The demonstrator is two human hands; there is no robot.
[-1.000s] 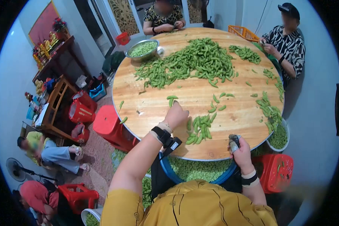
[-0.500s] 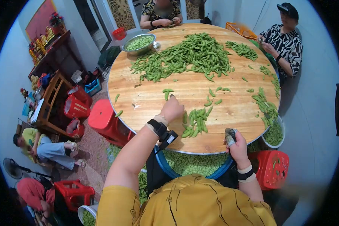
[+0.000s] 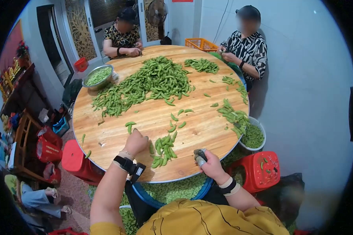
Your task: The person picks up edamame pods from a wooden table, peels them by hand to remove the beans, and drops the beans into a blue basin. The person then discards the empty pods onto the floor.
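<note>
1. Left hand (image 3: 135,142): over the near-left part of the round light-wood bench (image 3: 208,135), fingers mostly curled, fingertips just beside two loose green bean pods (image 3: 130,127); cannot tell if they touch.
2. Right hand (image 3: 211,164): at the near rim, partly closed, dark and grey coverings on the digits; cannot tell if a pod is inside.
3. Small cluster of green bean pods (image 3: 164,149): on the bench between both hands, nearer the left; a few strays lie beyond it.
4. Large heap of green bean pods (image 3: 157,80): far half of the bench, smaller pile to its right, more pods along the right rim.
5. Round silver metal bowl (image 3: 99,83): far-left edge, holds shelled light-green beans.
6. Blue plastic basin (image 3: 205,190): below the near rim, in front of the wearer, with shelled beans.
7. White plastic bucket (image 3: 262,143): beside the right rim, low, green contents.
8. Red plastic stool (image 3: 267,178): right side, few pods on top.
9. Two people: one in a dark patterned top (image 3: 121,37), one in a black-and-white shirt (image 3: 249,51), both at the far side, hands together.
</note>
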